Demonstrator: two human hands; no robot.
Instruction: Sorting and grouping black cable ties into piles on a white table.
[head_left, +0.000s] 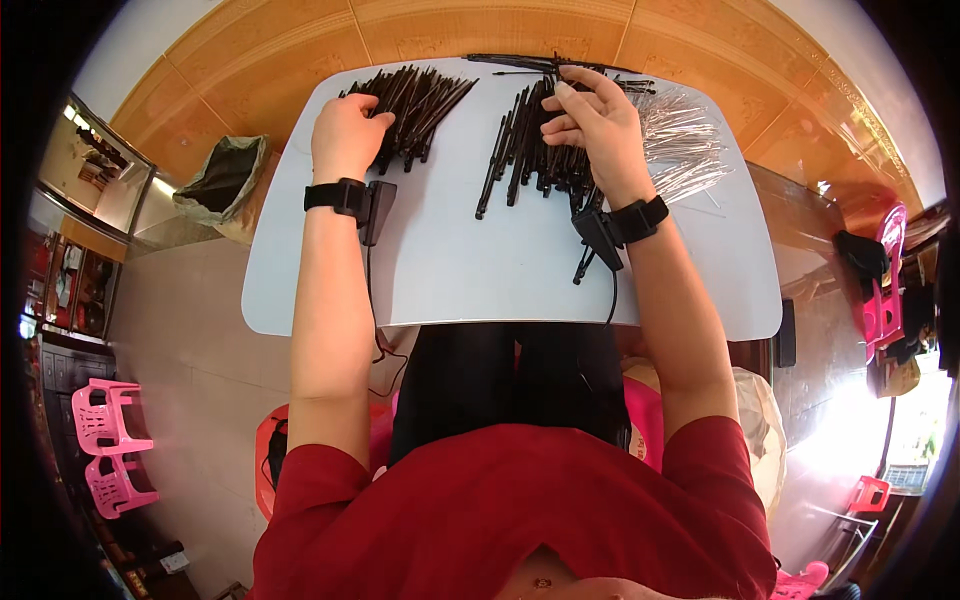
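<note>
My left hand is at the left edge of a pile of thin black sticks with knobby ends, its thumb and forefinger apart and touching the pile. Over a second, larger spread of black sticks hovers my right hand. Its thumb and a fingertip come close together, while the other fingers are loosely curled and spread. Whether a stick is between those tips I cannot make out. To the right of this hand lies a fanned heap of thin silvery wires.
More long black sticks lie along the far edge of the white table, by the tiled wall. Each wrist wears a black strap with a small device, its cable hanging down. An open sack stands left of the table. Pink chairs are farther off.
</note>
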